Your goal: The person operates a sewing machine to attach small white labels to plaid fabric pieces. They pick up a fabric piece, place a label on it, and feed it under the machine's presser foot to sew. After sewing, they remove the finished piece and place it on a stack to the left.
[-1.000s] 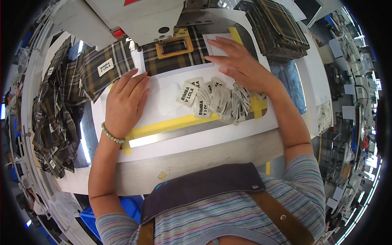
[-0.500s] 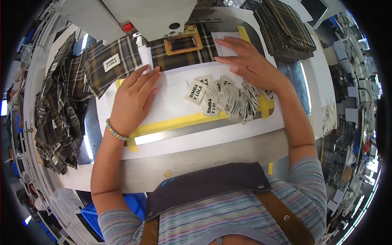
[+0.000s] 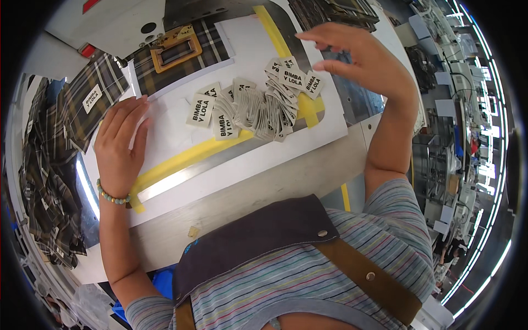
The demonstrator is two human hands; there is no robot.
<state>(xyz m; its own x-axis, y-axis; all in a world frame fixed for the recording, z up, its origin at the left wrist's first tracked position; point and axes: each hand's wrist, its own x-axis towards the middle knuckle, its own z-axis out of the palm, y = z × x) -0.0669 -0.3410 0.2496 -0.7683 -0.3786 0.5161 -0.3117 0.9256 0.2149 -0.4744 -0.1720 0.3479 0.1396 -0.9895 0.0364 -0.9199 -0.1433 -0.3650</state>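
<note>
My left hand [image 3: 122, 144] lies open, fingers stretched, on the white work surface beside a plaid fabric piece [image 3: 113, 80] bearing a white label. Raised at the right, my right hand [image 3: 360, 61] is open, its fingers apart and nothing in them. It is just nearer than a stack of plaid pieces [image 3: 349, 15], beyond a pile of white fabric labels [image 3: 256, 113]. Under the sewing machine head [image 3: 118, 25], an orange-yellow clamp frame [image 3: 177, 65] sits on another plaid piece [image 3: 213, 48]. Neither hand touches the labels.
Yellow tape [image 3: 181, 159] borders the white sheet, with a shiny metal strip [image 3: 181, 184] along its near edge. Crumpled plaid pieces with labels [image 3: 47, 192] hang in a heap at the left. A blue bin [image 3: 163, 283] stands below the table's front edge.
My right hand has lifted off the plate and moved right, toward the stack. The whole view has swung rightward, so the table appears shifted left. My left hand stays by the labelled plaid piece.
</note>
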